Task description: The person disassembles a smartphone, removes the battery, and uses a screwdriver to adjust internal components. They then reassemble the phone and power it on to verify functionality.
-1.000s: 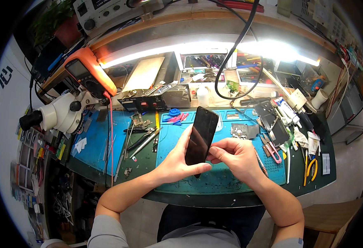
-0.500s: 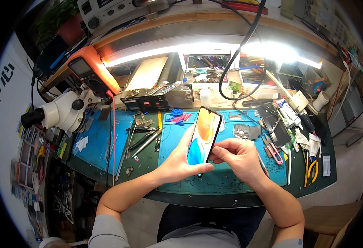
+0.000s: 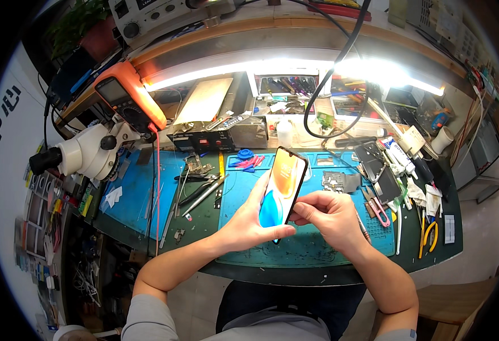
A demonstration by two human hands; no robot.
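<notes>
A smartphone (image 3: 282,190) with a lit screen of orange, white and blue stands tilted above the blue work mat (image 3: 261,256). My left hand (image 3: 249,221) is wrapped round its left side and lower part, the thumb lying across the bottom of the screen. At the phone's right edge, my right hand (image 3: 332,219) is closed in a pinch, fingertips against or very near the side. Whatever sits between those fingertips is too small or hidden to make out. The phone's back is out of sight.
On the left stand a white microscope (image 3: 87,150) and an orange multimeter (image 3: 130,96). Pliers and tweezers (image 3: 201,193) lie left of the mat. To the right are pink-handled snips (image 3: 377,210), phone parts (image 3: 340,181) and yellow-handled pliers (image 3: 430,234). A black cable (image 3: 312,108) loops overhead.
The whole view has shifted very slightly. Both hands and the phone keep nearly the same pose.
</notes>
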